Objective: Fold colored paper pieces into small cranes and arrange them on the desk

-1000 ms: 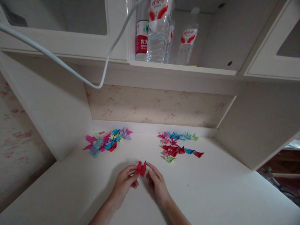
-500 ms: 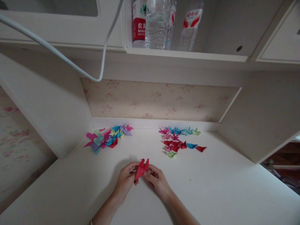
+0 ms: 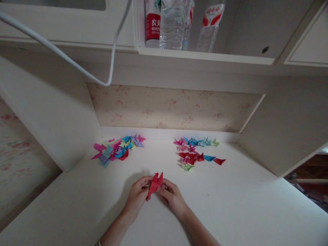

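Note:
Between my two hands is a red origami crane [image 3: 155,184], held just above the white desk with two narrow points sticking up. My left hand [image 3: 138,194] grips its left side, fingers curled behind the paper. On the other side, my right hand [image 3: 172,194] pinches the lower right part between thumb and fingers. Some fingertips are hidden behind the red paper. Beyond my left hand lies a heap of coloured folded papers [image 3: 116,150]. Past my right hand, several small origami cranes [image 3: 192,158] in red, pink, blue and green lie in loose rows.
The white desk [image 3: 230,205] runs up to a flowered back panel [image 3: 166,107], with side panels left and right. Overhead, a shelf [image 3: 205,58] holds several plastic bottles [image 3: 172,27]. A pale bent rod or cable [image 3: 77,68] hangs at upper left.
The view has shifted very slightly, so the shelf and bottles sit a little higher. Both hands keep the same hold on the red crane.

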A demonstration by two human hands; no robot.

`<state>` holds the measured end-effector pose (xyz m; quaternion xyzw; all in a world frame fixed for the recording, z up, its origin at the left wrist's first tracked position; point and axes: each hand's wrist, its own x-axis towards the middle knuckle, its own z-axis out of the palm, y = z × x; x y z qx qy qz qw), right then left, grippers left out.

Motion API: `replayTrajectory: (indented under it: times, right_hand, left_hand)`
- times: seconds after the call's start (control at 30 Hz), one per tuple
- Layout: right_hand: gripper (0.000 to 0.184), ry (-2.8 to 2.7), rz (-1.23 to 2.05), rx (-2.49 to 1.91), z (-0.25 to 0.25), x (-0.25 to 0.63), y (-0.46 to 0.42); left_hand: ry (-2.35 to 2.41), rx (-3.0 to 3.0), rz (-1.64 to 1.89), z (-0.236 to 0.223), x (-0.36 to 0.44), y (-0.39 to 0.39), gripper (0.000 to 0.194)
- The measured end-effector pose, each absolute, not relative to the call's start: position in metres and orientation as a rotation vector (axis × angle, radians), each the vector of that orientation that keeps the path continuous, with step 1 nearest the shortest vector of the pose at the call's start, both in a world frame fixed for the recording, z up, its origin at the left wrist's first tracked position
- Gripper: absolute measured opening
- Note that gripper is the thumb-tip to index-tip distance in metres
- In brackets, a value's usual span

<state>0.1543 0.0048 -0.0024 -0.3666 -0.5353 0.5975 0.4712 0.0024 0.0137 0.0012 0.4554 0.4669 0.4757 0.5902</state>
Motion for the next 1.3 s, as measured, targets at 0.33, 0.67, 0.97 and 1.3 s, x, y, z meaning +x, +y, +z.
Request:
replayTrajectory:
  times: [0.33,0.67,0.97,1.3]
  right_hand:
    - [0.041,-1.265,1.482,-0.927,0.002,0.157,0.005]
    - [0.040,-1.121,1.499,-0.942,-0.008,0.158,0.011]
    - [0.040,-1.150,1.482,-0.999,-0.009,0.158,0.011]
    - [0.040,-1.172,1.447,-1.022,-0.008,0.157,0.011]
  left_hand:
    - [1.153,1.151,1.127,0.002,0.000,0.012,0.037]
    - [1.135,1.163,1.113,0.004,0.000,0.012,0.041]
    - [1.120,1.153,1.092,0.004,0.001,0.012,0.041]
    - [1.127,1.143,1.095,0.000,0.001,0.013,0.046]
